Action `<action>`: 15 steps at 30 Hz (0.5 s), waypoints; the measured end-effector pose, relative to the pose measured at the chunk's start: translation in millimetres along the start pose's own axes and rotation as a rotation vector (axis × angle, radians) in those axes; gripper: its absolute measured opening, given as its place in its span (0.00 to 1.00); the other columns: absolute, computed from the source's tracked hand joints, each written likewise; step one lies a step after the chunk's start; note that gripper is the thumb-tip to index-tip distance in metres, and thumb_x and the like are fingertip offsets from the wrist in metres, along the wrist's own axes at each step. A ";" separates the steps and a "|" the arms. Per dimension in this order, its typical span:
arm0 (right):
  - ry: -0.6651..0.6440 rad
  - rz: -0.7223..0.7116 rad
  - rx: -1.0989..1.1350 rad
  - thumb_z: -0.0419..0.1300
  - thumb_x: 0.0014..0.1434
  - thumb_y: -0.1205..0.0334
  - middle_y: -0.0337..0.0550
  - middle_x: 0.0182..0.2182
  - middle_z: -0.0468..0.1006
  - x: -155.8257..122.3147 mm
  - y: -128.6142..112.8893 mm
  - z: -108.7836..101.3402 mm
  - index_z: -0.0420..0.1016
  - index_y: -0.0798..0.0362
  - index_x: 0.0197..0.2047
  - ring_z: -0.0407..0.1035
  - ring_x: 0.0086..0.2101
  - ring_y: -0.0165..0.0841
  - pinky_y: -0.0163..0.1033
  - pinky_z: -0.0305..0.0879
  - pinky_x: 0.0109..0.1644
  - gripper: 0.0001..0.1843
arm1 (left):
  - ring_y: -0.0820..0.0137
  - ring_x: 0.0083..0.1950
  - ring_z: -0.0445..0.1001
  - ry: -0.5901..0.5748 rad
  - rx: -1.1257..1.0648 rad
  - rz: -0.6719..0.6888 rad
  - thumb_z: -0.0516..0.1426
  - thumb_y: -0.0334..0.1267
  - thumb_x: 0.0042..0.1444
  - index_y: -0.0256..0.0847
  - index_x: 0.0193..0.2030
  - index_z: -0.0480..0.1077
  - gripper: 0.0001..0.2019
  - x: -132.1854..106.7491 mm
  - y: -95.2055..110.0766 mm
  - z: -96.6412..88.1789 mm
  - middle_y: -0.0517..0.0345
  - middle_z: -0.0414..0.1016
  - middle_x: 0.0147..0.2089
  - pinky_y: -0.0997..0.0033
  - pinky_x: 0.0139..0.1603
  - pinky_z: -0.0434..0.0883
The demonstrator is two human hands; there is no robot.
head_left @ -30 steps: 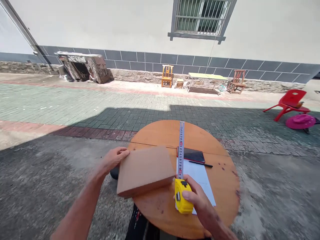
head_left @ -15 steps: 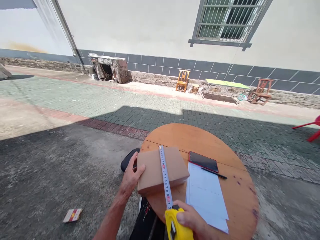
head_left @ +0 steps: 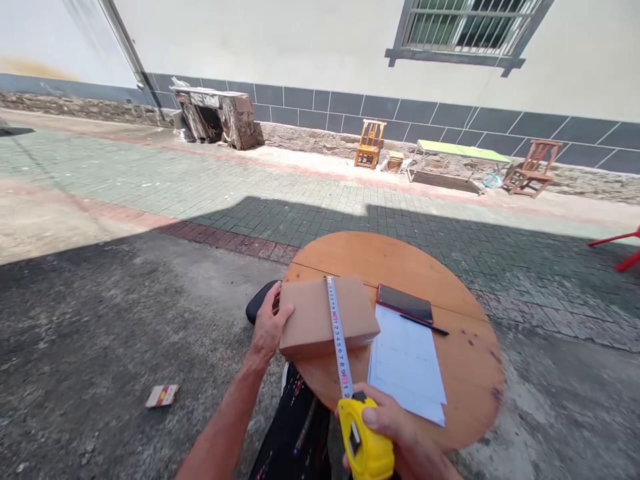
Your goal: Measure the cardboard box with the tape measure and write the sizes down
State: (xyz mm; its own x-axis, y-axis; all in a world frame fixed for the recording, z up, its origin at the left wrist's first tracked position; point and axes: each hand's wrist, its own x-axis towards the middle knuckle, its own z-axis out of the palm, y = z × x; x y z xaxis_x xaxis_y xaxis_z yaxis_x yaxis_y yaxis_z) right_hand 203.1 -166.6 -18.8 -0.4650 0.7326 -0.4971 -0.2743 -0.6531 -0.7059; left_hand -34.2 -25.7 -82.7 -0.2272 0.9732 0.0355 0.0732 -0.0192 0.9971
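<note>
A brown cardboard box (head_left: 310, 313) lies on the near left part of a round wooden table (head_left: 470, 373). My left hand (head_left: 270, 321) grips its left side, thumb on the top face and fingers round the far left edge. In my right hand (head_left: 387, 417) is a yellow tape measure (head_left: 367, 443), held at the table's near edge. Its extended blade (head_left: 339, 337) runs across the box top, from the far edge past the near edge to the case. Markings in black and red show along the blade.
Right of the box are white paper sheets (head_left: 407, 367), a black pen (head_left: 424, 325) and a phone with a red rim (head_left: 405, 303). A dark rounded object (head_left: 259, 303) is beyond my left hand. A small carton (head_left: 163, 396) lies on the ground. Chairs and a green-topped table stand by the wall.
The view has shifted slightly, so the table and the box sit higher in the picture. Both hands keep their holds, and the blade still lies across the box.
</note>
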 end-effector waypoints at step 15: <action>-0.008 -0.037 -0.961 0.68 0.41 0.60 0.38 0.39 0.75 -31.1 -23.9 -10.9 0.74 0.48 0.52 0.66 0.38 0.37 0.35 0.58 0.37 0.31 | 0.61 0.54 0.72 0.074 0.251 0.338 0.56 0.48 0.59 0.42 0.60 0.66 0.24 -43.3 70.5 -8.0 0.52 0.70 0.60 0.66 0.53 0.71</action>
State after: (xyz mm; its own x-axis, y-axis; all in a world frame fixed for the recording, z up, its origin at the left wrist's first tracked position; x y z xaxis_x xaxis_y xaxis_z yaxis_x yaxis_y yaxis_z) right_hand 233.3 -171.7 8.0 -0.4763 0.7462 -0.4651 0.5166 -0.1906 -0.8348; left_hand -27.0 -71.1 -13.4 -0.2181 0.9026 0.3712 0.3874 -0.2691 0.8818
